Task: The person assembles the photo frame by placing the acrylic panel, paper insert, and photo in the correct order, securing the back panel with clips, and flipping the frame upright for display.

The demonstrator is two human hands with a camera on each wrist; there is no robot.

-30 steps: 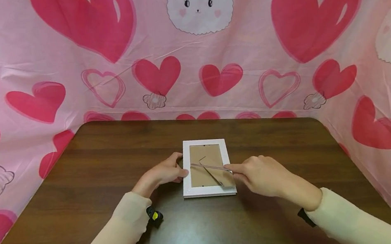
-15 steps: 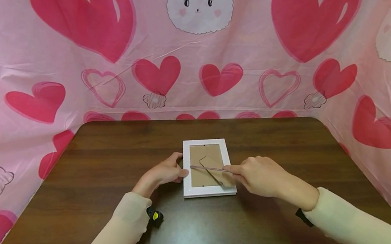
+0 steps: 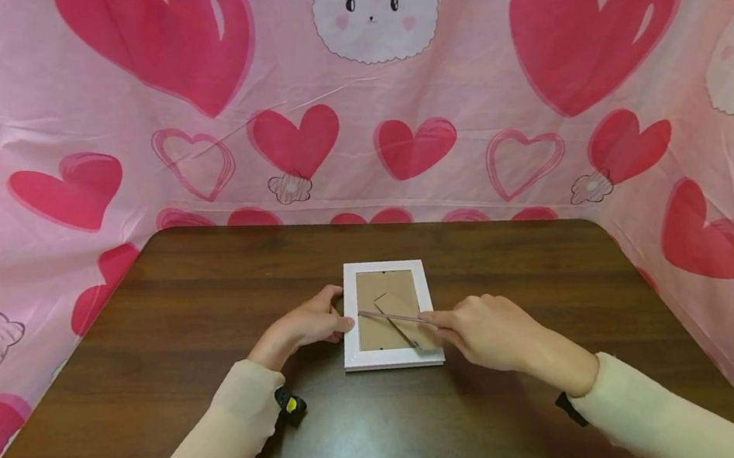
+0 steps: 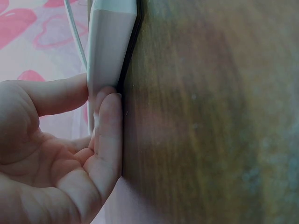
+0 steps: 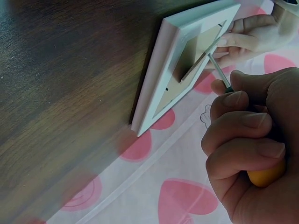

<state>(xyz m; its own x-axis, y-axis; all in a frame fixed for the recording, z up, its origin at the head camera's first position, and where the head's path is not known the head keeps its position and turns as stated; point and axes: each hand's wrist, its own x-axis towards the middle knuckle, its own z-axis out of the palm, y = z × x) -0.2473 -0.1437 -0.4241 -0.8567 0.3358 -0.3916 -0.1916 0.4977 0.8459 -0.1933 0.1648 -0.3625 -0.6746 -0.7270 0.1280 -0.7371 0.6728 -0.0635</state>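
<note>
At centre of frame: picture frame back-up, both hands engaged

Below the middle of the head view, a white picture frame (image 3: 395, 359) lies on the dark wood table (image 3: 397, 444), its tan backing (image 3: 373, 335) uppermost. A tan stand flap (image 3: 421, 337) slants across the lower right of the backing, a dark line along its left edge.

Left hand (image 3: 306, 323), left of centre: thumb on the frame's left border, fingers against its outer side. The left wrist view confirms a loose pinch on the frame.

Right hand (image 3: 494, 328), right of centre: fingers curled closely round a tool with a thin metal shaft (image 3: 396, 316). The right wrist view shows the yellow end of its handle (image 5: 267, 173) below the fingers. Tip of the shaft is at the left inner edge of the border; actual contact cannot be determined.

Pale sleeves (image 3: 194, 449) enter from both lower corners. Pink heart-print cloth (image 3: 354, 137) fills the upper portion.
</note>
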